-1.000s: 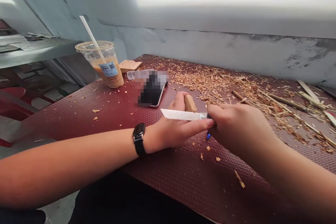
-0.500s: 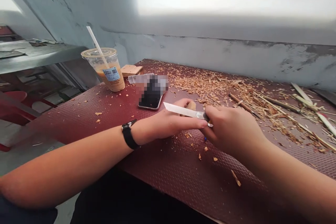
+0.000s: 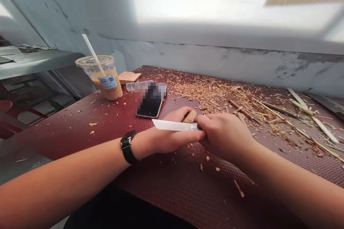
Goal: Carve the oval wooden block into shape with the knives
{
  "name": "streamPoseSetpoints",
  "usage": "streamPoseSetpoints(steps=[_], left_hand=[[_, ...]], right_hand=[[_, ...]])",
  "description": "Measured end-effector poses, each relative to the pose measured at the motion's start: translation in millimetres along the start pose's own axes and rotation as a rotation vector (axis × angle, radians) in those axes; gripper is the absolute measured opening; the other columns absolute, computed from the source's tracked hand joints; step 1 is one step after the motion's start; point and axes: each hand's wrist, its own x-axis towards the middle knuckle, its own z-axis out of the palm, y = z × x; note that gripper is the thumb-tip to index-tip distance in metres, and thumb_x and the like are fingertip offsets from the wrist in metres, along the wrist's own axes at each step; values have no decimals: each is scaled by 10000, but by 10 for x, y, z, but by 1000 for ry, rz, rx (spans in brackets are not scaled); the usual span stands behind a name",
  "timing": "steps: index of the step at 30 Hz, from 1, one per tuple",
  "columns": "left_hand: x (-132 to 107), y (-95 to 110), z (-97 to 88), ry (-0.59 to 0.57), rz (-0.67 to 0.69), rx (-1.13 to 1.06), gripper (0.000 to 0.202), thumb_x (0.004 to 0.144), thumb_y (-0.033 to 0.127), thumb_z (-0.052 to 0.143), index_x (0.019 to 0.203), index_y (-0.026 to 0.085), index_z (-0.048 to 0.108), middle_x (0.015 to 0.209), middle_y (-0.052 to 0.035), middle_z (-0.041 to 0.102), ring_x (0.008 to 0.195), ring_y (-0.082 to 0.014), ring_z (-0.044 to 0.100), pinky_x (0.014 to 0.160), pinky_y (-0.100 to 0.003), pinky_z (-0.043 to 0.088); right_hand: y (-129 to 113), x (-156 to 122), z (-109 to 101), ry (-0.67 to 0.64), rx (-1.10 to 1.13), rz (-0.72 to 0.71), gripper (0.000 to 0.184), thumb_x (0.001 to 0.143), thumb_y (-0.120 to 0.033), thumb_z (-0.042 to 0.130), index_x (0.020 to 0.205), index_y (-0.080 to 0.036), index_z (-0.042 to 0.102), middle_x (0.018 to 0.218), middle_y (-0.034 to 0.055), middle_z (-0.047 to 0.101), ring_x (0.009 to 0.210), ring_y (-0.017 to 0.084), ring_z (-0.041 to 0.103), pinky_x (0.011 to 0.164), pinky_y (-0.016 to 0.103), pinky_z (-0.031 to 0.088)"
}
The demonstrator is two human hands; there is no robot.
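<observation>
My right hand [image 3: 225, 128] is wrapped round the handle of a knife [image 3: 172, 125], whose pale blade points left across my other hand. A small piece of wood [image 3: 189, 117] sits in the grip of my left hand [image 3: 169, 134], behind the blade. Its far end shows between my fingers and the rest is hidden. My left thumb reaches right, touching the knife near the base of its blade. Both hands are together above the dark red table [image 3: 166, 179]. Wood shavings [image 3: 204, 93] lie scattered beyond them.
A plastic cup [image 3: 107, 86] with a straw and a phone [image 3: 150, 105] stand left of my hands. Behind the phone are a clear plastic case [image 3: 131, 86] and a wooden block [image 3: 129, 77]. A pointed brown tool [image 3: 242, 110] and strips of wood [image 3: 325, 128] lie on the right.
The view has shifted, so the cup and phone appear lower and further left. The blade now lies closer to level, and both hands keep their hold.
</observation>
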Motion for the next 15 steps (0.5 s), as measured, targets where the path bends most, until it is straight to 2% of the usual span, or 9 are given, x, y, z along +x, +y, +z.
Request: streamPoseSetpoints(steps=[6, 11, 13, 15], left_hand=[[-1, -46, 125, 156, 39, -26, 303, 917, 397, 665, 825, 214, 442, 792, 29, 442, 706, -138, 401, 654, -313, 359], [105, -173, 212, 304, 145, -8, 276, 951, 368, 635, 841, 213, 434, 828, 20, 463, 755, -138, 439, 759, -323, 401], [143, -210, 204, 278, 156, -85, 312, 948, 405, 642, 835, 215, 422, 828, 22, 445, 746, -133, 428, 732, -312, 402], [148, -201, 170, 186, 130, -189, 334, 914, 445, 680, 886, 219, 435, 844, 22, 449, 745, -132, 432, 687, -296, 399]], right_hand=[[-3, 84, -26, 7, 9, 54, 144, 890, -203, 518, 808, -200, 635, 756, 39, 705, 664, 197, 643, 585, 313, 212], [-38, 84, -20, -16, 8, 250, 230, 971, -320, 500, 862, -189, 655, 751, 75, 708, 659, 218, 654, 569, 303, 226], [-27, 69, 3, 14, 32, 230, 241, 977, -336, 487, 894, -184, 655, 774, 78, 716, 668, 218, 656, 576, 306, 233], [9, 54, 24, 43, 98, 132, 236, 971, -341, 478, 916, -189, 650, 826, 66, 732, 691, 210, 657, 597, 309, 252]])
